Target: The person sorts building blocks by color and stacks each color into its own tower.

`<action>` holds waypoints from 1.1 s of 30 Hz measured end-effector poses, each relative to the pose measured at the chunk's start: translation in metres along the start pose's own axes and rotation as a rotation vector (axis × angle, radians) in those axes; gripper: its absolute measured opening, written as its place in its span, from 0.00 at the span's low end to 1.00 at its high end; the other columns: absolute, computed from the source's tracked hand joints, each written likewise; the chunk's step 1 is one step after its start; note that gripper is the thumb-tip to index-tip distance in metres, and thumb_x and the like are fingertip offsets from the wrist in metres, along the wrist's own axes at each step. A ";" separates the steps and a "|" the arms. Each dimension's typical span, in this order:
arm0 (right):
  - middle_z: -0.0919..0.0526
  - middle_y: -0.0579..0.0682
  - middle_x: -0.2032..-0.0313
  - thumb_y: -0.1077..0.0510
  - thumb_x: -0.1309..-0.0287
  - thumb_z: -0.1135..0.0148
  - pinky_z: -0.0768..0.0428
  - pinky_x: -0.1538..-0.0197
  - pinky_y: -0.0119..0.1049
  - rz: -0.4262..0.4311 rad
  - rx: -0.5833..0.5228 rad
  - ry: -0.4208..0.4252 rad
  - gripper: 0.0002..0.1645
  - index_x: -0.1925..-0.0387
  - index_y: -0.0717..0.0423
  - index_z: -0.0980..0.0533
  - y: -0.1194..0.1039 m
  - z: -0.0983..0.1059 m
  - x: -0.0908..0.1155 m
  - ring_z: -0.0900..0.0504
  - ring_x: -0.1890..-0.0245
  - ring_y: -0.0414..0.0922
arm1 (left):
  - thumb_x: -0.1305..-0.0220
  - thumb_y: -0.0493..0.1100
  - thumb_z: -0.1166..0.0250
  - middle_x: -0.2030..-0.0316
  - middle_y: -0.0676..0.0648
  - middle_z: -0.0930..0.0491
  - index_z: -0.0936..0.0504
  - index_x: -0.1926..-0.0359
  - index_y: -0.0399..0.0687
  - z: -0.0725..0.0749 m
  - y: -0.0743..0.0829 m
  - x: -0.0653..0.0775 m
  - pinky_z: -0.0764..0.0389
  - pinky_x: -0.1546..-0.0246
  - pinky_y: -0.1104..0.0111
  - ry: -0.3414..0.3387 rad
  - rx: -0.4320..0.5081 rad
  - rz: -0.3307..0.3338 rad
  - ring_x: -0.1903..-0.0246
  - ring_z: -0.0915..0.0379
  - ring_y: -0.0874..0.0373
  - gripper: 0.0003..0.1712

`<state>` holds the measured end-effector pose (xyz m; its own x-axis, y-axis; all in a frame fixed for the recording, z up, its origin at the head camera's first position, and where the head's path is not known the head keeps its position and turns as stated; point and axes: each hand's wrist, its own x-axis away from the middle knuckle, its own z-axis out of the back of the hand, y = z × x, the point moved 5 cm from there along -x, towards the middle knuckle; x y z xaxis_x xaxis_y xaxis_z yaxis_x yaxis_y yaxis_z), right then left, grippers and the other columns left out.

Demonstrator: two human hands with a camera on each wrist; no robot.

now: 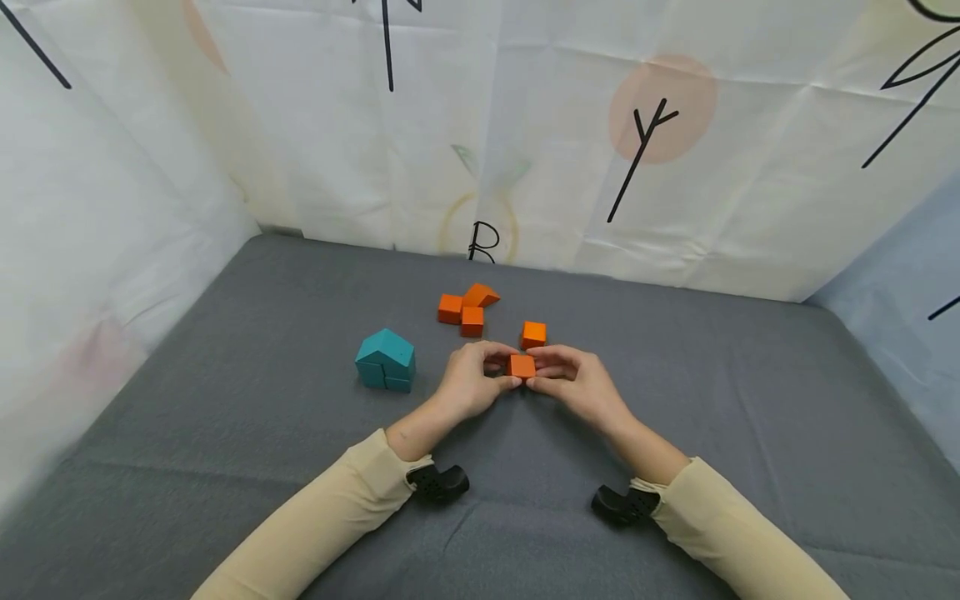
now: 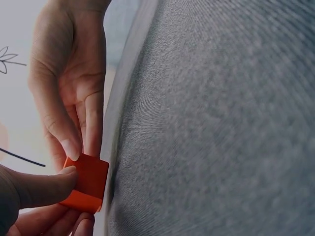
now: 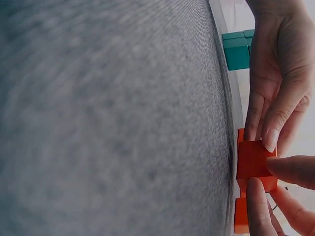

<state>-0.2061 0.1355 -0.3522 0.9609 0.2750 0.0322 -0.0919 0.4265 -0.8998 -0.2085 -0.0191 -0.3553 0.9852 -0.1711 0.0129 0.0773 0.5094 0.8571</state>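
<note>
Both hands meet at one orange block (image 1: 522, 367) close over the grey cloth in the middle of the table. My left hand (image 1: 474, 379) pinches it from the left, thumb at the near side and fingers behind. From the right, my right hand (image 1: 579, 383) pinches the same block with thumb and fingertips. In the left wrist view the orange block (image 2: 88, 179) shows a flat square face with the left thumb laid on it. The right wrist view has the fingertips of both hands around the block (image 3: 256, 162). Just behind the hands sits another orange cube (image 1: 534, 334).
A house-shaped stack of teal blocks (image 1: 386, 360) stands left of the hands. Farther back lie two orange cubes (image 1: 450, 308) beside an orange wedge-like block (image 1: 480, 295). A patterned white curtain (image 1: 555, 142) borders the table's far edge.
</note>
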 end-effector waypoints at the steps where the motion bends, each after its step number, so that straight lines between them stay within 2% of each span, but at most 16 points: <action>1: 0.21 0.64 0.47 0.67 0.42 0.36 0.17 0.55 0.31 -0.004 0.002 -0.001 0.24 0.43 0.66 0.26 0.001 0.001 0.001 0.18 0.51 0.55 | 0.42 0.38 0.30 0.49 0.42 0.19 0.18 0.48 0.44 -0.001 0.000 0.000 0.19 0.49 0.59 -0.005 0.002 0.001 0.49 0.22 0.48 0.19; 6: 0.21 0.65 0.47 0.67 0.42 0.36 0.16 0.53 0.35 -0.006 0.004 -0.007 0.24 0.43 0.67 0.26 0.003 0.002 0.002 0.19 0.50 0.56 | 0.43 0.37 0.30 0.49 0.42 0.19 0.18 0.48 0.43 -0.005 -0.001 -0.001 0.19 0.49 0.59 -0.023 0.018 0.013 0.50 0.22 0.48 0.20; 25: 0.19 0.64 0.48 0.65 0.42 0.35 0.17 0.53 0.35 -0.050 -0.003 -0.020 0.24 0.44 0.67 0.25 0.008 0.004 0.003 0.18 0.49 0.55 | 0.42 0.38 0.31 0.49 0.41 0.19 0.19 0.46 0.41 -0.008 -0.004 -0.002 0.19 0.49 0.59 -0.062 0.065 0.039 0.49 0.21 0.49 0.21; 33: 0.18 0.62 0.50 0.63 0.44 0.33 0.17 0.54 0.34 -0.059 0.010 -0.017 0.24 0.45 0.65 0.24 0.010 0.006 0.002 0.18 0.50 0.53 | 0.42 0.38 0.31 0.49 0.41 0.19 0.19 0.46 0.41 -0.008 -0.003 -0.003 0.19 0.49 0.60 -0.066 0.061 0.025 0.49 0.22 0.49 0.21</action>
<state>-0.2067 0.1456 -0.3588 0.9602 0.2636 0.0927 -0.0377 0.4510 -0.8917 -0.2100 -0.0134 -0.3623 0.9742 -0.2156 0.0669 0.0414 0.4619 0.8859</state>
